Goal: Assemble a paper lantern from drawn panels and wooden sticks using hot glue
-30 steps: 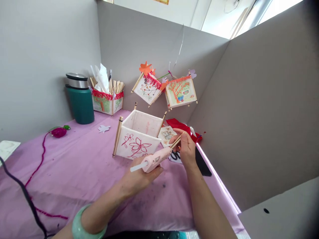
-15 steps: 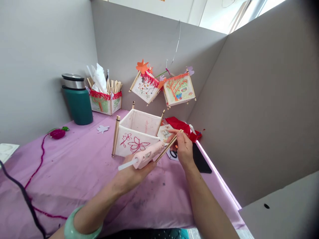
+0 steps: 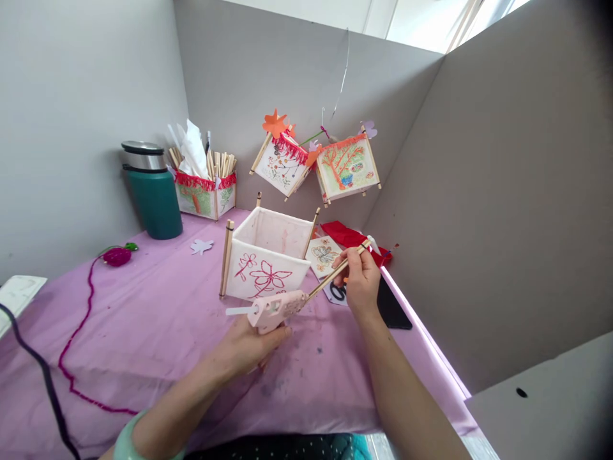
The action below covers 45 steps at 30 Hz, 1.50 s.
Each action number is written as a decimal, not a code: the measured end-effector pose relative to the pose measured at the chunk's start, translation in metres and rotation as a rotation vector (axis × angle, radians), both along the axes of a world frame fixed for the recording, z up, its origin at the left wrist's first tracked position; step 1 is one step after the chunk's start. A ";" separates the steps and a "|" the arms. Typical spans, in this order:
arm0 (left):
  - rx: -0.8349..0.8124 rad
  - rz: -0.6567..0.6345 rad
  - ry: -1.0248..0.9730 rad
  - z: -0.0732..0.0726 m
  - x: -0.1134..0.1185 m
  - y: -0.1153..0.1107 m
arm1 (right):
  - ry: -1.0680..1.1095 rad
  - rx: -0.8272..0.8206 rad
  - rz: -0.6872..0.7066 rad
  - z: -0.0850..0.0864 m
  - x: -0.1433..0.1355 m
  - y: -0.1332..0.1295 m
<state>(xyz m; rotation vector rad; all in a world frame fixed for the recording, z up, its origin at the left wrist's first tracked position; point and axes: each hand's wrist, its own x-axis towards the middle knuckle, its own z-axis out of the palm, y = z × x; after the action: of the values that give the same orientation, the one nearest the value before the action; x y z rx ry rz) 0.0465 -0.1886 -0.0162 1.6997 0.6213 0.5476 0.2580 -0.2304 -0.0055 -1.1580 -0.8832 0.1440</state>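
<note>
The left hand [image 3: 249, 348] has its fingers clamped round a pink glue gun [image 3: 275, 308], nozzle aimed toward 3 o'clock. At that nozzle rests the lower end of a wooden stick [image 3: 338, 271], which slants up toward 2 o'clock into the right hand [image 3: 361, 281], fingers pinched on its upper end. Just beyond the gun, at 12 o'clock, stands a paper lantern box [image 3: 265, 259] (red flowers drawn on its face) on the purple surface [image 3: 158, 319].
</note>
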 end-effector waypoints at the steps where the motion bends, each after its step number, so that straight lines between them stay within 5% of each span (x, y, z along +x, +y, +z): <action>1: -0.071 -0.014 0.072 -0.001 0.000 0.000 | 0.008 0.017 -0.009 0.000 0.001 0.000; 6: -0.163 0.009 0.248 -0.008 0.000 0.001 | 0.038 0.093 0.002 0.004 0.000 -0.002; 22: -0.120 0.028 0.274 -0.017 0.003 0.003 | 0.059 0.127 0.002 0.006 -0.001 -0.004; 45: -0.086 0.079 0.359 -0.001 0.004 -0.004 | 0.045 0.132 0.002 0.006 0.001 -0.005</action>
<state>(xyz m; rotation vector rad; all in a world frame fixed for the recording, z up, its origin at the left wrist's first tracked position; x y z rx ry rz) 0.0504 -0.1926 -0.0169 1.7103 0.9586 0.2661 0.2586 -0.2350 0.0000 -1.0274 -0.8415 0.1118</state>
